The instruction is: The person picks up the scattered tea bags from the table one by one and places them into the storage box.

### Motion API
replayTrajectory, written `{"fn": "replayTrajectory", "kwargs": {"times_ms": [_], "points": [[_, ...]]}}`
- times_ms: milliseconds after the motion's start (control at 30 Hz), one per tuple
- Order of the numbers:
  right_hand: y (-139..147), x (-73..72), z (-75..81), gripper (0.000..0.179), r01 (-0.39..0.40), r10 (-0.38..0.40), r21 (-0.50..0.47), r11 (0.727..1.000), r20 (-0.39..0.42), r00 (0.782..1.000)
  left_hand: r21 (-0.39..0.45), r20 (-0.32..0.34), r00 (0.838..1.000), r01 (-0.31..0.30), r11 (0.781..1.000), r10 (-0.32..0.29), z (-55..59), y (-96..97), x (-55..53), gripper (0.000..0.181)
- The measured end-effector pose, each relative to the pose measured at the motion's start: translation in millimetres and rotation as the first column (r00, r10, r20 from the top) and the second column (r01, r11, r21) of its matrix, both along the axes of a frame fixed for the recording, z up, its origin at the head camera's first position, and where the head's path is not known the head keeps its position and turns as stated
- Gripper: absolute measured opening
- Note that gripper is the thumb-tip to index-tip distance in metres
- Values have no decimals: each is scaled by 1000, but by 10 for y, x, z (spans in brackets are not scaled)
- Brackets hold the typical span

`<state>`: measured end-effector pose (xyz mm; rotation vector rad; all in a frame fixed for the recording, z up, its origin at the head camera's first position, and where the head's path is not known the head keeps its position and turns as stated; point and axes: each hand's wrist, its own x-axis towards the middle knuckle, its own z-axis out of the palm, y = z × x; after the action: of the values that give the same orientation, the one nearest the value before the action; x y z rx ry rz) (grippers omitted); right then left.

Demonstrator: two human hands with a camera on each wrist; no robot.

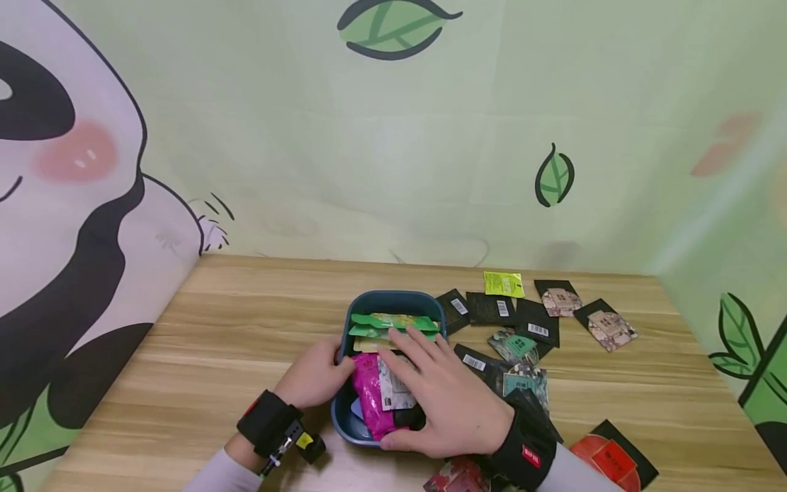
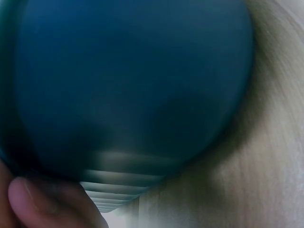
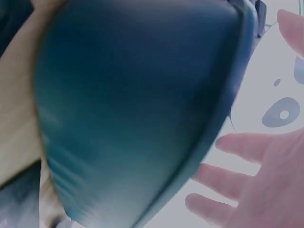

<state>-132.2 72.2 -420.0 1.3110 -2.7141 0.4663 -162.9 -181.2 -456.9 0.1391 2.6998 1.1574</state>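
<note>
A dark blue plastic bin (image 1: 393,296) stands on the table, its ribbed outer wall (image 2: 123,95) filling much of the left wrist view. My left hand (image 1: 316,372) grips the bin's left rim, thumb over the edge. Over the bin's right side is my right hand (image 1: 451,403), with its fingers spread and nothing held. In the right wrist view those fingers (image 3: 223,180) stand apart beside the bin's wall. Inside the bin lie green packets (image 1: 393,322), a bright pink packet (image 1: 371,393) and a grey-white packet (image 1: 393,388), partly hidden by the right hand.
Several black sachets (image 1: 490,309) are scattered right of the bin, some with patterned fronts. A yellow packet (image 1: 503,283) lies at the back. Nearer the front are a red-and-black sachet (image 1: 609,458) and a dark red one (image 1: 458,476). A printed cloth (image 1: 393,171) hangs behind the table.
</note>
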Motion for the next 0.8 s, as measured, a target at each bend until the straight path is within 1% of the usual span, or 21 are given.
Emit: {"fn": "replayTrajectory", "kwargs": {"times_ms": [100,300,567,667,800], "points": [[61,-11,43,106,25,-26,24,999,43,999,-5,-10,1000,0,1000,0,0,-8,-2,19],[250,-3,77,107,102,-104,39,994,71,992,-12,-38,999,6,1000,-7,11,-7,-3,17],[688,61,-3,106,188,-190,42,981,56,980,-16,-52,999,10,1000,-11,11,-4,-10,17],[869,100,-40,105,225,-229,64,972,60,972,-16,-48,999,7,1000,-7,11,-2,-8,18],[1103,177,-109,105,271,-279,95,958,84,957,-6,-43,999,7,1000,-7,7,-1,-9,18]]}}
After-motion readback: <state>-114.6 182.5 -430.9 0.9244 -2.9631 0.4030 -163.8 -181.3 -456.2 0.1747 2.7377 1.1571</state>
